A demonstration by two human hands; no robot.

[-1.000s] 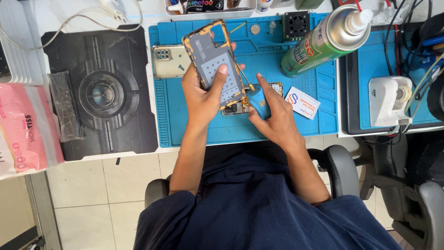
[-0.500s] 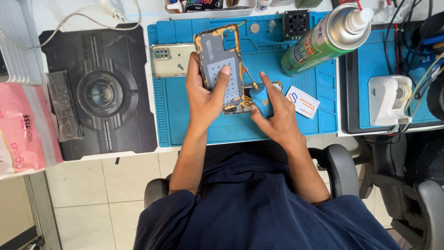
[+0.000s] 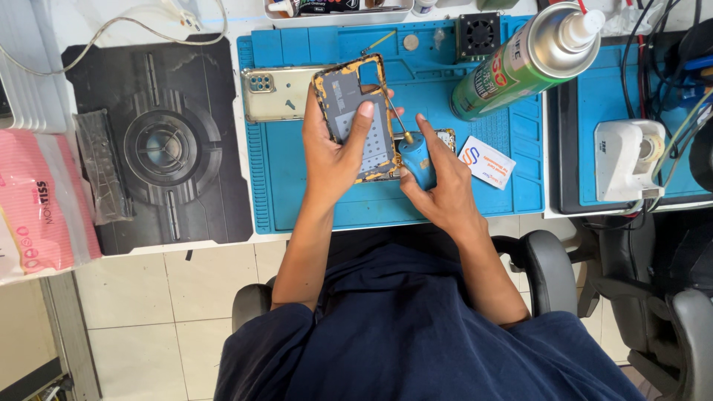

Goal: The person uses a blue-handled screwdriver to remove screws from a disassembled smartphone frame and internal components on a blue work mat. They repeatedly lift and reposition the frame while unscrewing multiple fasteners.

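Note:
My left hand [image 3: 330, 152] grips an opened phone frame [image 3: 349, 96] with yellow edges, thumb pressed on its grey inner face, held tilted above the blue work mat [image 3: 297, 200]. My right hand [image 3: 438, 189] holds a blue-handled screwdriver [image 3: 416, 160]; its thin shaft points up-left toward the phone's right edge. A pale phone back cover [image 3: 278, 93] lies on the mat just left of the frame. A small circuit part [image 3: 445, 135] lies partly hidden behind my right hand.
A green spray can [image 3: 520, 63] lies at the mat's upper right, a white card [image 3: 486, 162] beside my right hand. A black round-patterned mat [image 3: 160, 148] and a pink package [image 3: 37, 215] sit left. A small black fan [image 3: 477, 33] and white device [image 3: 624, 160] are at right.
My right hand has picked up the blue screwdriver and turned it toward the phone. My left hand has lowered and tilted the phone frame slightly.

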